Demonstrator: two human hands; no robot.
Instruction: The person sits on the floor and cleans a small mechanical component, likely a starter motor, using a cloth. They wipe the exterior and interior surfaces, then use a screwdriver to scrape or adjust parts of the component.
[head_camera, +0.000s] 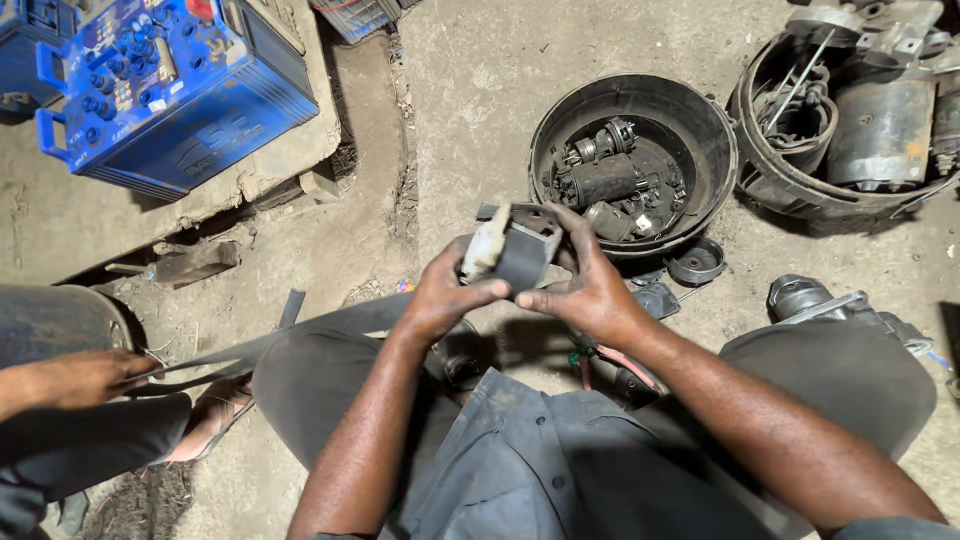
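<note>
Both my hands hold one small dark metal part with a pale, dirty piece on its left side, raised above my knees. My left hand grips it from the left, thumb pressed along its lower edge. My right hand clasps it from the right, fingers curled over the top. Just behind the part sits a round black bowl holding several dark motor pieces.
A blue battery stands on a concrete slab at the far left. At the far right, a second black tub holds a grey motor body and wires. A starter motor lies by my right knee. Another person's hand holds a dark strap at left.
</note>
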